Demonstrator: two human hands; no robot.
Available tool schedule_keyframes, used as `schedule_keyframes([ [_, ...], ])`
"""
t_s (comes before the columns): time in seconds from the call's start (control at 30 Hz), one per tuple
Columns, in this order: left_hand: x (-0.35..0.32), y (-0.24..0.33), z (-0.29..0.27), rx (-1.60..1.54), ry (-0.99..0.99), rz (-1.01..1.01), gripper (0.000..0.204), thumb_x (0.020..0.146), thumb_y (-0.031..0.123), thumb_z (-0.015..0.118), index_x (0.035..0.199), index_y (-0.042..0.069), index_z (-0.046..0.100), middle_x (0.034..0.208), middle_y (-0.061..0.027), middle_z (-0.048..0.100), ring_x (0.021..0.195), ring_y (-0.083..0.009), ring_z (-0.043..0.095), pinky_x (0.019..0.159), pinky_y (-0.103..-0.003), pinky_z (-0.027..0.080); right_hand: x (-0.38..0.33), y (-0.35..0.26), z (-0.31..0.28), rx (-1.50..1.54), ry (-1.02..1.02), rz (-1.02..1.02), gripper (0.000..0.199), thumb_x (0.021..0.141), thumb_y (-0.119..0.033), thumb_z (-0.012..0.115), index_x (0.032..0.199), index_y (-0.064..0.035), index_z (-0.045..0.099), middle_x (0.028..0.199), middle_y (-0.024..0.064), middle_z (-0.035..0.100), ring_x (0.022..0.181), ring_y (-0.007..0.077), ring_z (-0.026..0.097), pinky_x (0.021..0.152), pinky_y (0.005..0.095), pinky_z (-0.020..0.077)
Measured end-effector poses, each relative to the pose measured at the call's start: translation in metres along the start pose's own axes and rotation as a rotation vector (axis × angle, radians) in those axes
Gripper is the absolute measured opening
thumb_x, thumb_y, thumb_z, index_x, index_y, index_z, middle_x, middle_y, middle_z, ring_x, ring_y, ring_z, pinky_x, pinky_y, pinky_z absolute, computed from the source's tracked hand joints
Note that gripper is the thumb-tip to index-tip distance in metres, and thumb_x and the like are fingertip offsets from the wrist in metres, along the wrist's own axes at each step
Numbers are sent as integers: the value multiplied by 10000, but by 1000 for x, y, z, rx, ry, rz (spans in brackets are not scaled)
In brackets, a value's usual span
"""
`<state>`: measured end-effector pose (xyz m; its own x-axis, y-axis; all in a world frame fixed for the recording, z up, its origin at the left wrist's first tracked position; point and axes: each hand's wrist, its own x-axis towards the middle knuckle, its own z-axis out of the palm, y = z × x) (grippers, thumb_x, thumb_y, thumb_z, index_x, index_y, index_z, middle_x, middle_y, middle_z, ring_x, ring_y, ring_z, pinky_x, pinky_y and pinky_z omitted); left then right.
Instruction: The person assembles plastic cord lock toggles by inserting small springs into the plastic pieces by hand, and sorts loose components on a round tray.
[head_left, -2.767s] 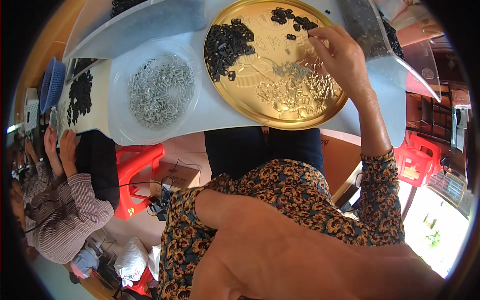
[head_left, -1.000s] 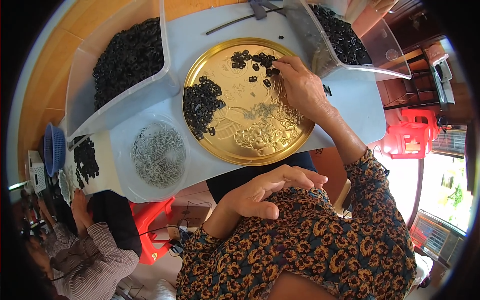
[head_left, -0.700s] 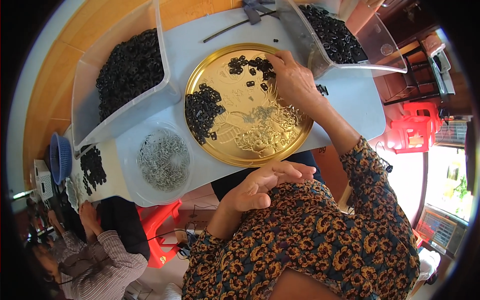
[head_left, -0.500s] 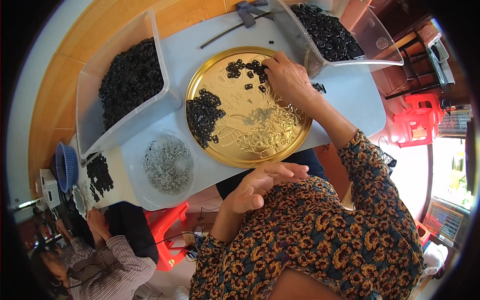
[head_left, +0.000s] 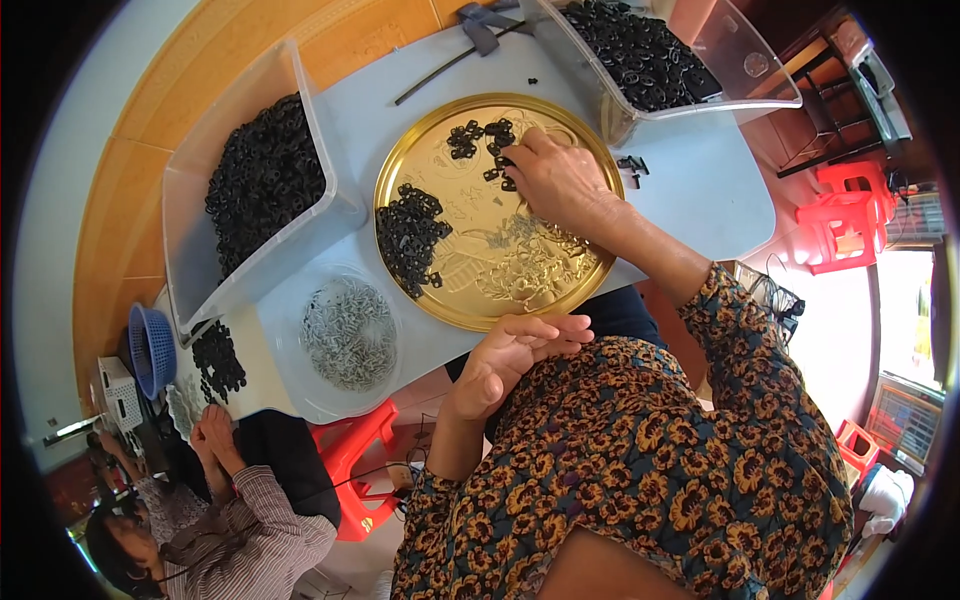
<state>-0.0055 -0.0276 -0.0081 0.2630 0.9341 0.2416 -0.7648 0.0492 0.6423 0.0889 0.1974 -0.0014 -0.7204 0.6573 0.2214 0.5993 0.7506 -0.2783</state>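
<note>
The right hand [head_left: 556,182] lies palm down on the round gold-coloured metal tray [head_left: 497,210] in the middle of the pale grey worktop [head_left: 700,190], its fingertips pinched narrow among a small scatter of little black rubber rings [head_left: 480,140] at the tray's far side; whether a ring is actually held in the grip I cannot tell. A denser heap of the same black rings [head_left: 408,238] sits on the tray's left part, well apart from that hand. The left hand [head_left: 512,350] hangs open and empty just off the near edge of the worktop, close to the tray's near rim, fingers loosely spread and pointing right, touching nothing that shows. To the left of the tray stands a round clear plastic dish of small silvery metal pieces [head_left: 349,333], and farther left a long clear plastic tub full of black rings [head_left: 262,185]. A second clear plastic tub of black rings [head_left: 640,50] stands at the far right. At the near left another person in a striped shirt [head_left: 245,520] sits by a further small pile of black rings [head_left: 218,360] and a blue plastic basket [head_left: 150,348].
</note>
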Motion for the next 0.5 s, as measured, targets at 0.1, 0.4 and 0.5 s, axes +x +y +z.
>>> schedule_keyframes([
  [0.1, 1, 2, 2, 5, 1, 10, 718, 912, 572, 614, 1385, 63, 431, 1463, -300, 396, 1356, -418, 422, 1127, -531, 308, 6, -5, 6, 69, 22, -48, 280, 940, -212, 597, 1170, -61, 647, 1072, 129, 627, 888, 346, 672, 751, 449, 550],
  [0.4, -10, 5, -3, 20, 101, 25, 736, 890, 584, 640, 1366, 58, 444, 1451, -301, 411, 1351, -420, 431, 1121, -519, 320, -4, 14, -10, 139, -28, -6, 374, 888, -302, 676, 1202, -102, 639, 1051, 147, 655, 894, 348, 676, 772, 450, 547],
  [0.5, -12, 8, -4, 26, 130, 22, 737, 887, 584, 646, 1363, 58, 446, 1451, -300, 413, 1349, -421, 434, 1120, -517, 321, -3, 12, -16, 94, -91, -27, 417, 889, -325, 679, 1224, -82, 622, 1064, 154, 652, 899, 350, 677, 785, 455, 542],
])
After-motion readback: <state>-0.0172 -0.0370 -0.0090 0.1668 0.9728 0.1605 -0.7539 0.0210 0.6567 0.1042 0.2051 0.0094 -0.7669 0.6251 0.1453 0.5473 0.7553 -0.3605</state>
